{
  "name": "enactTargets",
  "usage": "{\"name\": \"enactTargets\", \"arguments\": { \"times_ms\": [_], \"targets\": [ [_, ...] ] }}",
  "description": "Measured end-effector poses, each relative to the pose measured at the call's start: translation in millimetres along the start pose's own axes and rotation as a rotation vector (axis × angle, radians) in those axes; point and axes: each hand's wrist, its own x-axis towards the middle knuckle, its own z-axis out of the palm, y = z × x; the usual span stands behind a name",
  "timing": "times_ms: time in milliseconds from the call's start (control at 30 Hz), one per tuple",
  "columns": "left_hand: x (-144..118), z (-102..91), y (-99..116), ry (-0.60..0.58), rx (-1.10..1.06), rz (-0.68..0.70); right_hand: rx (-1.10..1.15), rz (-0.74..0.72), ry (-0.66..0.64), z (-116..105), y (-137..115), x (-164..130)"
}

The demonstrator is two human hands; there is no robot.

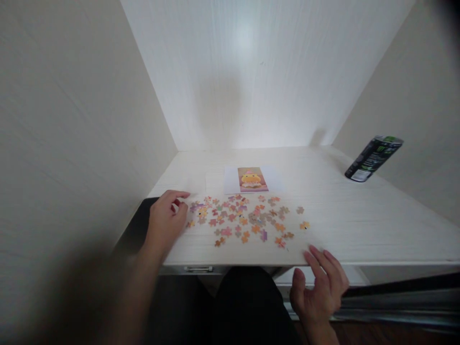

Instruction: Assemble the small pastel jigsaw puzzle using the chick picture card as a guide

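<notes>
1. The left hand (166,218) is resting at the left edge of the white table (359,225), its fingers (179,195) curling loosely inward; whether they are pinching a piece, I cannot tell.
2. The fingertips of that hand are lying just beside the leftmost of the scattered puzzle pieces (244,218), which are spreading across the front middle of the table in pink, orange and purple tones.
3. The right hand (319,287) is hovering at the table's front edge, right of the pieces, its fingers (325,261) spreading open and holding nothing, the fingertips just reaching over the edge.
4. A lone orange piece (304,225) is lying near the right hand, a little apart from the main scatter.
5. A reference picture (252,179) showing a yellow figure on a pink ground is lying flat on a white sheet just behind the pieces.
6. A dark can (373,158) with green markings is standing at the far right of the table, well apart from the pieces, appearing tilted in this wide view.
7. Pale walls are enclosing the table on the left, back and right.
8. A dark-clothed lap (247,302) is showing below the table edge, between the two arms.
</notes>
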Motion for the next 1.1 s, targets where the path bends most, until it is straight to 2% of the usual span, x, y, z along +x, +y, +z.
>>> {"name": "enactTargets", "arguments": {
  "times_ms": [67, 233, 333, 433, 533, 833, 1000, 1067, 1100],
  "targets": [
    [-3.9, 1.8, 1.2, -0.014, -0.016, 0.029, 0.013, -0.017, -0.007, -0.6, 0.3, 0.3],
    [-11.9, -0.3, 4.5, -0.182, -0.059, 0.203, 0.025, 0.001, -0.015, -0.8, -2.7, 2.5],
    [-10.6, -0.2, 3.8, -0.221, -0.051, 0.18, 0.045, -0.006, 0.033, 2.0, -3.3, 2.8],
    [-9.7, 0.0, 3.3, -0.193, -0.037, 0.139, 0.058, -0.02, 0.057, 3.2, -1.8, 1.8],
    [-10.7, -0.8, 4.1, -0.182, -0.028, 0.121, 0.055, -0.014, 0.02, 1.0, -0.9, 1.9],
    [-12.0, 1.0, 0.6, -0.287, -0.019, 0.166, 0.035, 0.044, -0.031, -7.6, -11.3, 10.8],
    [-10.8, 2.3, -0.1, -0.268, -0.029, 0.168, 0.035, 0.067, -0.009, -19.1, -23.1, 46.2],
    [-10.0, 3.5, -0.8, -0.263, -0.014, 0.166, 0.081, 0.093, -0.078, -21.7, -28.2, 71.9],
    [-9.5, 4.3, -1.3, -0.265, -0.004, 0.167, 0.126, 0.096, -0.171, -21.2, -30.2, 86.1]
  ]
}}
